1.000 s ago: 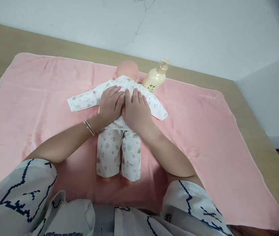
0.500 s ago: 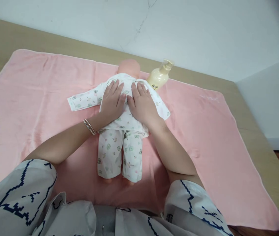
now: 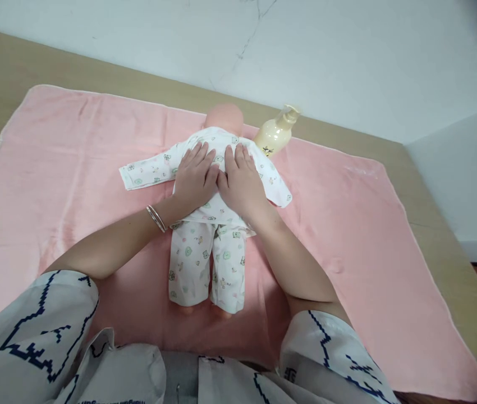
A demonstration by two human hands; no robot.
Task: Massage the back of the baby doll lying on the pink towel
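Head view: doll lies beneath both hands

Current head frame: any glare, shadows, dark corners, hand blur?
Head view: bright glints on the pump bottle; pink blanket shadowed near the person's body; upper-right corner dark. Same view: left hand and right hand show no obvious motion blur.
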